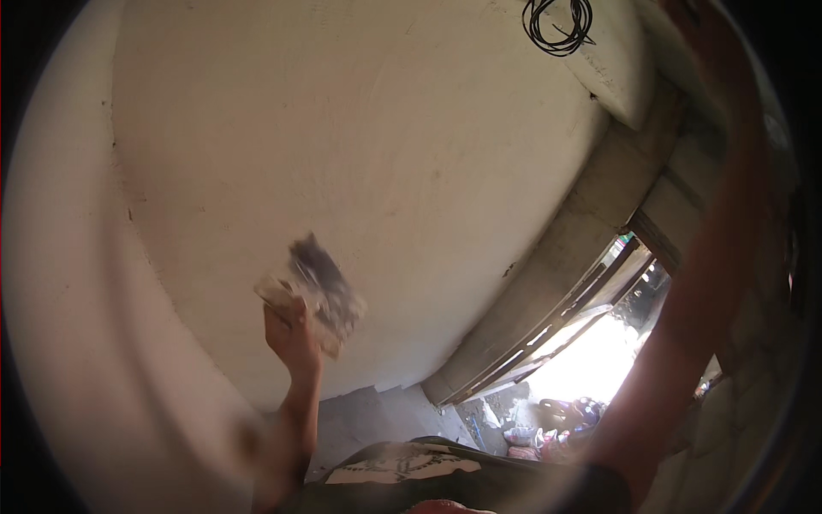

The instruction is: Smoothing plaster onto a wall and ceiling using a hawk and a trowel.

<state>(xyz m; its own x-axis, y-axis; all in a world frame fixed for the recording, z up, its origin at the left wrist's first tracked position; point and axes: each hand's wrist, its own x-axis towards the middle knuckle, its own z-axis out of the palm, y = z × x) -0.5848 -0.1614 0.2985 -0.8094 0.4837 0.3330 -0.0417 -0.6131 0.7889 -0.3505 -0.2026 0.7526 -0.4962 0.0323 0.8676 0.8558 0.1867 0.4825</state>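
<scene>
My left hand (pixel 291 330) grips a blurred flat tool (pixel 323 287), a trowel or scraper with a dark grey, smeared blade and pale crusted parts, held in front of the cream plastered surface (pixel 394 154). My right arm stretches up along the right side of the view. My right hand (pixel 698 34) is at the top edge, dim and partly out of frame, so I cannot make out its fingers or whether it touches anything.
A coil of black cable (pixel 556 26) hangs at the top. A grey concrete beam (pixel 556 248) borders a bright opening with dark frame bars (pixel 625 265) at the right. Sacks and rubble (pixel 539 441) lie beyond it. Grey flooring (pixel 368 420) shows below.
</scene>
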